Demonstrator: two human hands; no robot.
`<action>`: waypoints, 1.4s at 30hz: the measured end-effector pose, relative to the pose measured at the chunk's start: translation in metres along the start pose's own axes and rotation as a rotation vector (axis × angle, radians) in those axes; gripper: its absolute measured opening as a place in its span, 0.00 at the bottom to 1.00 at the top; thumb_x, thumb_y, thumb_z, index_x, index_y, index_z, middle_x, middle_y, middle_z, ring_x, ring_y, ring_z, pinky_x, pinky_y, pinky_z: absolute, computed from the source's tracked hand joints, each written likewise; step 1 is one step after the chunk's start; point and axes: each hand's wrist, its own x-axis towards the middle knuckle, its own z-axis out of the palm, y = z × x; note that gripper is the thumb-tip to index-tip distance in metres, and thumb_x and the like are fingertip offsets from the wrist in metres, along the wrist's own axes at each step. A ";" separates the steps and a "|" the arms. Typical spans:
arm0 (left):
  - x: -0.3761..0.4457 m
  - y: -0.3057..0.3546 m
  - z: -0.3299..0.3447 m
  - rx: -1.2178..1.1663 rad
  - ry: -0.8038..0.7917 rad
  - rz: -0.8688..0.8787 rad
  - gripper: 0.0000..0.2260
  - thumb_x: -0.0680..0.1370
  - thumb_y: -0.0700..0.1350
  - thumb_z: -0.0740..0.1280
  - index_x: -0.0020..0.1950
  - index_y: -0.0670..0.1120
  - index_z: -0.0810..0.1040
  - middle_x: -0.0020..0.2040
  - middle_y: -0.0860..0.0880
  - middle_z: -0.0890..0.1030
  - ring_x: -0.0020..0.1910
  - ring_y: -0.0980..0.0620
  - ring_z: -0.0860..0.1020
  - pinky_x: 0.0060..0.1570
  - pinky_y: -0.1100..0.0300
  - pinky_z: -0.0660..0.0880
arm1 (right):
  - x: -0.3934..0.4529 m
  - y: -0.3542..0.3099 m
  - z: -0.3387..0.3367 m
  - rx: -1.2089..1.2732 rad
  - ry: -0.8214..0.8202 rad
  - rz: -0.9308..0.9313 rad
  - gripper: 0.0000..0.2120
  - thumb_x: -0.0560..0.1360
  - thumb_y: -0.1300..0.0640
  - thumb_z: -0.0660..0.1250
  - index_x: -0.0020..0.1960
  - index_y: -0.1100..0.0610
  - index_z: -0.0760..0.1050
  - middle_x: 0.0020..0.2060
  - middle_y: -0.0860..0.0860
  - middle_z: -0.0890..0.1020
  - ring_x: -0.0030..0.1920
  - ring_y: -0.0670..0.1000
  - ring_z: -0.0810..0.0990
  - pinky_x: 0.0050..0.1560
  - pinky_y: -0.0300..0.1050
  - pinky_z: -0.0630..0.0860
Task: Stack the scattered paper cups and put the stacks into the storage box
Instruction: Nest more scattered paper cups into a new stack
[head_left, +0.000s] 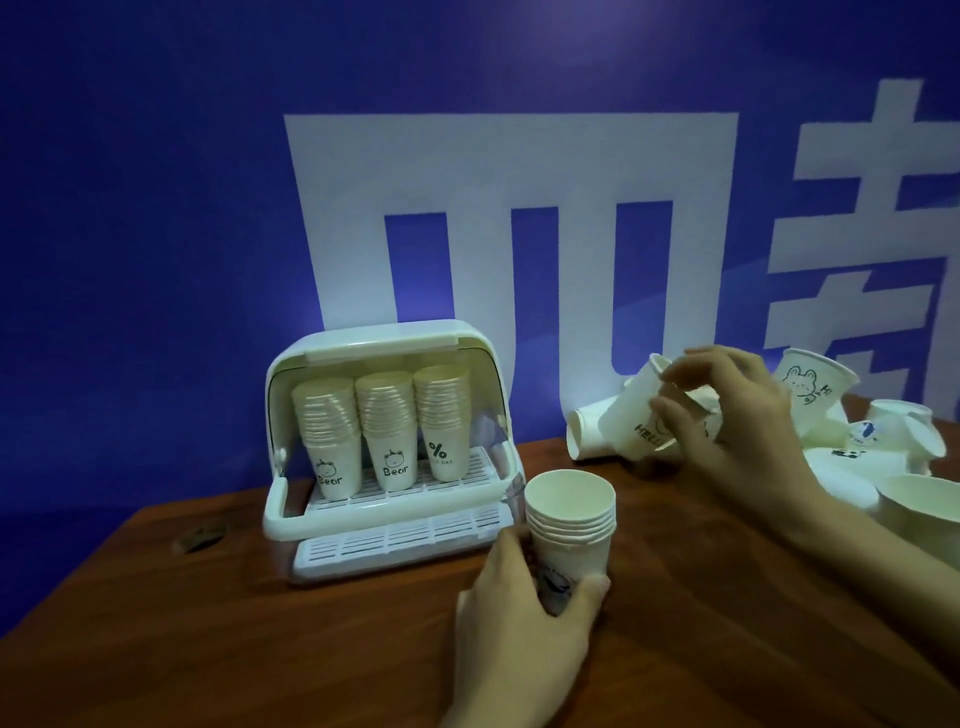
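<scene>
Right hand (737, 431) round tilted cup (631, 415) (airborne)

Dim, bluish light leaves the tabletop (208, 597) dark while the white lettering on the backdrop (509, 234) glows palely, the picture soft throughout, faintly grainy, and bowed towards its wide-angle edges.

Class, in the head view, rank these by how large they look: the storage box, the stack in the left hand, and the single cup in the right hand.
1. Storage box
2. Stack, though it is nearer the camera
3. Single cup
</scene>
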 end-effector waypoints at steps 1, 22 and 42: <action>-0.001 0.001 -0.001 0.008 -0.001 0.005 0.33 0.61 0.77 0.60 0.59 0.61 0.70 0.60 0.61 0.79 0.60 0.55 0.79 0.64 0.52 0.75 | -0.005 -0.012 -0.006 0.100 -0.019 0.006 0.08 0.77 0.58 0.71 0.56 0.55 0.78 0.50 0.37 0.76 0.58 0.50 0.77 0.58 0.53 0.71; -0.012 0.008 -0.001 0.061 -0.029 0.157 0.21 0.73 0.68 0.72 0.60 0.61 0.71 0.52 0.62 0.81 0.52 0.60 0.81 0.52 0.58 0.79 | -0.027 -0.047 -0.015 0.430 -0.295 -0.016 0.07 0.79 0.62 0.70 0.55 0.54 0.81 0.52 0.43 0.84 0.56 0.46 0.82 0.54 0.36 0.76; -0.014 0.007 0.001 0.045 -0.014 0.179 0.20 0.74 0.66 0.72 0.60 0.62 0.70 0.56 0.64 0.79 0.51 0.65 0.78 0.54 0.59 0.77 | -0.049 0.007 0.018 0.101 -0.480 0.344 0.25 0.80 0.38 0.49 0.67 0.43 0.77 0.78 0.44 0.65 0.80 0.48 0.56 0.78 0.56 0.56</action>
